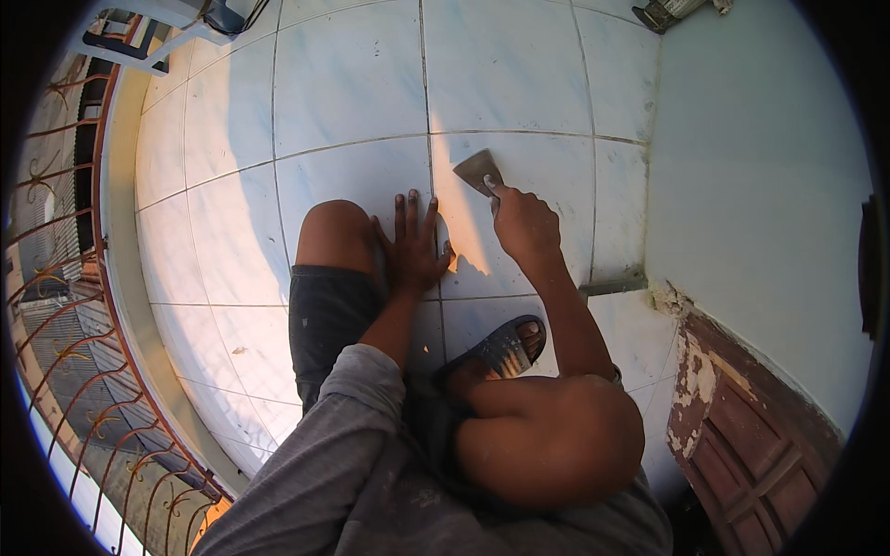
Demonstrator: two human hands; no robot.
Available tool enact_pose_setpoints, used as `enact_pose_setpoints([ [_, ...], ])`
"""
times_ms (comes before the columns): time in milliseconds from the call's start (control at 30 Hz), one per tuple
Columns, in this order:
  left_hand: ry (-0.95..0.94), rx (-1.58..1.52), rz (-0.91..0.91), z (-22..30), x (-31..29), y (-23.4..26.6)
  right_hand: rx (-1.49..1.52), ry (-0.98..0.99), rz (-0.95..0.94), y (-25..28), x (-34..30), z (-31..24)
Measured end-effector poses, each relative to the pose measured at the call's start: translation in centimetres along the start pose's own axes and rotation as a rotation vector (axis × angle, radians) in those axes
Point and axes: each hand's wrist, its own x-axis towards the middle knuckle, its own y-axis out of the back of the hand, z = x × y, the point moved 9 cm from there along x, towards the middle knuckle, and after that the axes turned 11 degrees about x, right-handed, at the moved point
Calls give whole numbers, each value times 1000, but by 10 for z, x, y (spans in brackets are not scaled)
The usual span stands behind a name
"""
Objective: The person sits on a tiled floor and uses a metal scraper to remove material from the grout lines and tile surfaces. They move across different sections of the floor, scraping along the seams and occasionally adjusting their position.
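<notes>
In my right hand is a scraper, its wide metal blade pointing up and left over the tiled floor. The fingers wrap round its handle, hiding most of it. Whether the blade's edge touches the tile, I cannot tell. My left hand lies flat on the floor beside my knee, fingers spread, holding nothing. Dark grout lines run between the pale bluish tiles, one passing close to the left hand's fingertips.
A wrought-iron railing curves along the left side. A pale wall and a brown panelled door with peeling paint stand to the right. A grey-white plastic object sits at the far left. My sandalled foot is below the hands.
</notes>
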Motion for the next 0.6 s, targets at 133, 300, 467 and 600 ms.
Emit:
enact_pose_setpoints([
  [133, -2, 12, 51, -1, 1, 1, -65, -25, -120, -12, -33, 6],
  [300, -6, 8, -10, 4, 5, 0, -20, 55, 37, -8, 8, -7],
  [467, 13, 21, -4, -2, -6, -2, -62, -83, -161, -8, -38, 20],
  [600, -3, 5, 11, 1, 2, 3, -30, -46, -1, 5, 12, 6],
])
